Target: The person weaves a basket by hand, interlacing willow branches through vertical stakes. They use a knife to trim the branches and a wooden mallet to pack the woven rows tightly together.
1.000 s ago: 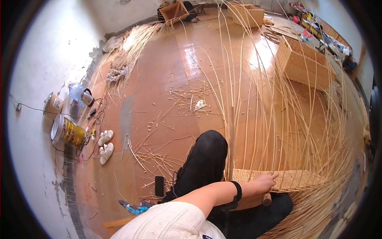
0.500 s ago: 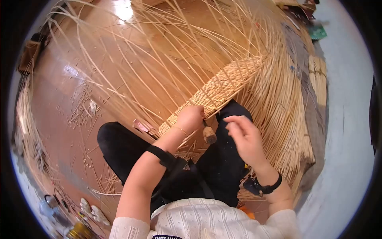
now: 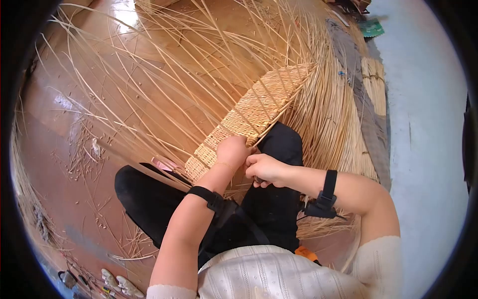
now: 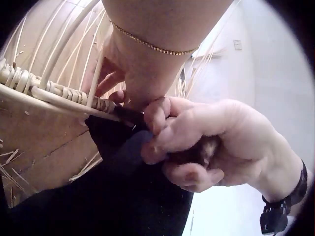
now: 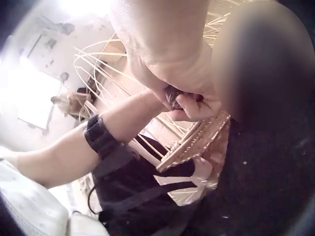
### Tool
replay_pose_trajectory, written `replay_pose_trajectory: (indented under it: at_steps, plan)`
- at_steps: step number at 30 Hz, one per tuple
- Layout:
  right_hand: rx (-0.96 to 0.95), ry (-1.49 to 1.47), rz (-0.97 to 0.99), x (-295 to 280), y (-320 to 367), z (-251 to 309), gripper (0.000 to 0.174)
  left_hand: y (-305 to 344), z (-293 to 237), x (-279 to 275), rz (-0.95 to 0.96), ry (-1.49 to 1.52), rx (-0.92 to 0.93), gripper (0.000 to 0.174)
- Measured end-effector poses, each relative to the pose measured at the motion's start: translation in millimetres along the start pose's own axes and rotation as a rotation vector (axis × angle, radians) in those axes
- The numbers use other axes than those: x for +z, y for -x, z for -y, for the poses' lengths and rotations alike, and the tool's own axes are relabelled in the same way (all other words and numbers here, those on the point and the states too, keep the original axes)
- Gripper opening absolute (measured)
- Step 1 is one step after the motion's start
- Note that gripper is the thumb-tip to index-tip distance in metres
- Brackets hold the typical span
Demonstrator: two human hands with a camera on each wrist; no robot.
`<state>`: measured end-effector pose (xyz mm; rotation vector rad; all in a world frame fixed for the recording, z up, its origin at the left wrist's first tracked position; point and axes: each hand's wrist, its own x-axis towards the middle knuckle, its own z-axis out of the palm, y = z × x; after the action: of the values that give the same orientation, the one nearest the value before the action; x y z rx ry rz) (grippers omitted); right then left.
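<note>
A woven panel (image 3: 256, 107) with long upright canes slants across the person's lap in the head view. At its near edge, the left hand (image 3: 232, 151) grips the weave; in the left wrist view, fingers of the left hand (image 4: 135, 73) show behind the canes. The right hand (image 3: 266, 170) meets it from the right. In the left wrist view the right hand (image 4: 221, 142) curls round the wooden handle (image 4: 209, 146) of a tool, whose dark shaft (image 4: 129, 116) reaches the woven edge (image 4: 64, 93). The palm and fingers mostly hide the handle.
Loose canes (image 3: 338, 124) lie thickly to the right, beside a tied bundle (image 3: 373, 84) near the wall. Cane offcuts (image 3: 84, 154) litter the floor at left. White shoes (image 3: 119, 283) stand at lower left, and an orange object (image 3: 306, 253) lies by the waist.
The right hand has come in from the right and taken hold of the tool's handle beside the left hand. The head view has turned down toward the lap; the left hand stays at the panel.
</note>
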<state>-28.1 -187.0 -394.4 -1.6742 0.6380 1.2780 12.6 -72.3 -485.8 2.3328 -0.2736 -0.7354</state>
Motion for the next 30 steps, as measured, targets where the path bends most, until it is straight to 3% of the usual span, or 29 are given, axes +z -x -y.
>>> replay_pose_trajectory:
  at_steps: [1, 3, 5, 8, 10, 11, 13, 15, 19, 21, 22, 24, 30]
  plan:
    - [0.001, -0.001, -0.013, 0, 0, -1, 0.014, 2, 0, 0, -0.004, -0.006, -0.005, 0.044]
    - [-0.062, 0.472, -0.070, -1, -3, -3, 0.011, 5, 3, 7, -0.032, -0.003, 0.023, 0.043]
    - [-0.062, 0.557, -0.087, -2, 3, 5, 0.009, 4, 0, 6, -0.061, 0.007, 0.045, 0.043]
    - [-0.053, 0.443, -0.001, -4, 9, 7, 0.008, 1, 4, 4, -0.013, 0.057, 0.020, 0.041]
    - [0.032, -0.196, 0.002, -5, 32, 7, 0.009, -1, 8, 7, -0.044, 0.056, 0.031, 0.042]
    - [-0.032, -0.331, 0.149, -15, 56, 1, 0.015, 1, 9, 9, -0.024, 0.066, 0.021, 0.042]
    - [-0.051, -0.248, 0.176, -17, 103, -10, 0.023, -4, 7, 1, -0.002, 0.011, 0.063, 0.043]
    - [-0.006, 0.155, 0.105, -2, 140, -13, 0.036, -6, 12, -3, 0.026, 0.014, 0.075, 0.044]
    - [-0.181, 0.443, -0.081, 16, 121, -40, 0.049, -9, 22, -5, 0.040, 0.013, 0.143, 0.045]
    - [-0.601, 0.751, -0.249, 16, 95, -55, 0.052, -14, 28, -9, 0.072, 0.026, 0.158, 0.044]
    - [-0.505, 0.742, -0.220, 21, 94, -43, 0.053, -15, 30, -14, 0.164, 0.020, 0.211, 0.044]
    - [-0.547, 0.771, -0.218, 20, 76, -45, 0.052, -11, 23, -33, 0.346, 0.045, 0.217, 0.048]
    - [-0.609, 0.779, -0.274, 18, 36, -55, 0.054, -19, 20, -39, 0.521, -0.142, 0.227, 0.063]
